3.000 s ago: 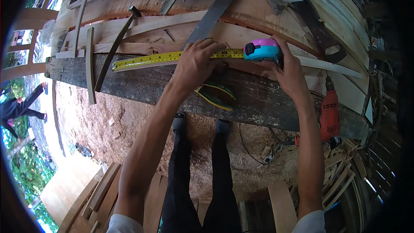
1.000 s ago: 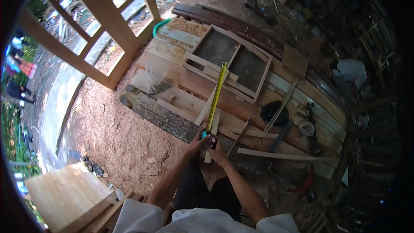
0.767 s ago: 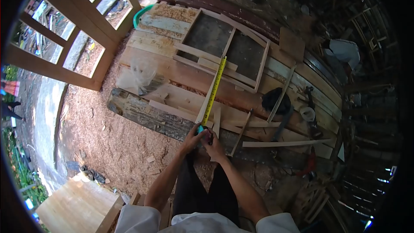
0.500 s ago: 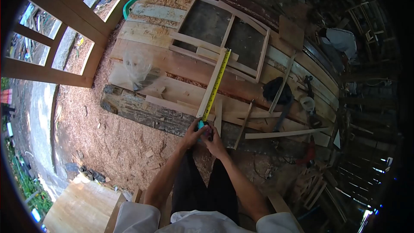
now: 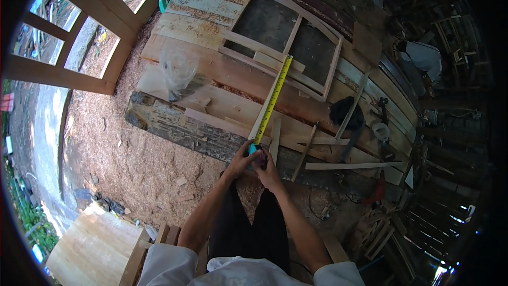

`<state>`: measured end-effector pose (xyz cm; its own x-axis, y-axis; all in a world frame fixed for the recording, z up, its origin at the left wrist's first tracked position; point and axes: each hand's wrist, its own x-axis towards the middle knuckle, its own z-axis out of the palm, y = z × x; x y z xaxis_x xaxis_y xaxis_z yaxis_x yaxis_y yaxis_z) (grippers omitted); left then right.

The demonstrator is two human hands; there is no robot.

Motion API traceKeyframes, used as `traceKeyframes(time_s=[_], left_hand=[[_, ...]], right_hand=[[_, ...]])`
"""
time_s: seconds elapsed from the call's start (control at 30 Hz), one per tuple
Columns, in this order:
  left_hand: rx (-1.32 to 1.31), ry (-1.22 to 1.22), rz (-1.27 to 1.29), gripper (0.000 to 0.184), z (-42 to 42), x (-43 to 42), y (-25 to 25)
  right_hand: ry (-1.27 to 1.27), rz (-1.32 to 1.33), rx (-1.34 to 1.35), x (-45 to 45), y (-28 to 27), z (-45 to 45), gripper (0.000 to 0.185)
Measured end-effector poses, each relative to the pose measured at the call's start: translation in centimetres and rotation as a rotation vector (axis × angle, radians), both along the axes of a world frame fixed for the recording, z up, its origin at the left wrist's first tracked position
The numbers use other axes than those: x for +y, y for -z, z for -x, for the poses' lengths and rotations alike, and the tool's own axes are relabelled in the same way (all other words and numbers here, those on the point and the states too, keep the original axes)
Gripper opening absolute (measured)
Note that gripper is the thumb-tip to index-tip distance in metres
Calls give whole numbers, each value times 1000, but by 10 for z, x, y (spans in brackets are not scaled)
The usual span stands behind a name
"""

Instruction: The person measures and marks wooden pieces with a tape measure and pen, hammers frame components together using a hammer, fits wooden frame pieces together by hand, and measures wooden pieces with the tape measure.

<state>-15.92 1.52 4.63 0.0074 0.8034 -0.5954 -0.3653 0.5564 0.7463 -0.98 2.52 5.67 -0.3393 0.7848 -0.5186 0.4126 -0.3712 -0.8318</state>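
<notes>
My left hand [image 5: 241,161] and my right hand [image 5: 269,173] are closed together around a tape measure [image 5: 255,149] with a teal and dark case, at the near edge of the workbench. Its yellow blade [image 5: 273,97] is pulled out away from me, lying along a narrow wooden strip [image 5: 263,118]. The blade's far end reaches the near side of a wooden frame [image 5: 334,69] with a crossbar. A short piece of wood [image 5: 264,61] lies across that frame's near side. My fingers hide part of the case.
Planks with shavings form the bench [image 5: 206,66]. A plastic bag [image 5: 177,69], a dark cloth [image 5: 344,111], a hammer [image 5: 382,107] and a tape roll [image 5: 380,131] lie on it. A large wooden frame [image 5: 84,77] stands left. Another person [image 5: 423,58] bends at the far right.
The whole scene has shifted slightly right in view as my head turned. Both hands still hold the tape measure, and the blade remains extended along the strip.
</notes>
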Motion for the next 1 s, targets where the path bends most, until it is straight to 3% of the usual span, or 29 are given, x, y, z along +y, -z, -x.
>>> traceKeyframes(time_s=[0.13,0.37,0.5,0.63,0.8,1.0], left_hand=[[74,-1,-43,72,-1,-4,8],[112,-70,2,80,-7,-15,25],[20,-115,31,76,-6,-15,26],[8,-126,-6,71,-2,-11,27],[16,-123,-2,67,2,-12,28],[2,-107,-13,66,4,-9,28]], right_hand=[[8,-67,-26,-5,14,1,69],[-27,77,-39,1,5,5,69],[-7,117,-38,7,-16,19,66],[-9,157,-42,5,5,15,66],[-97,-88,-57,-2,30,9,70],[-56,55,-73,1,17,11,70]])
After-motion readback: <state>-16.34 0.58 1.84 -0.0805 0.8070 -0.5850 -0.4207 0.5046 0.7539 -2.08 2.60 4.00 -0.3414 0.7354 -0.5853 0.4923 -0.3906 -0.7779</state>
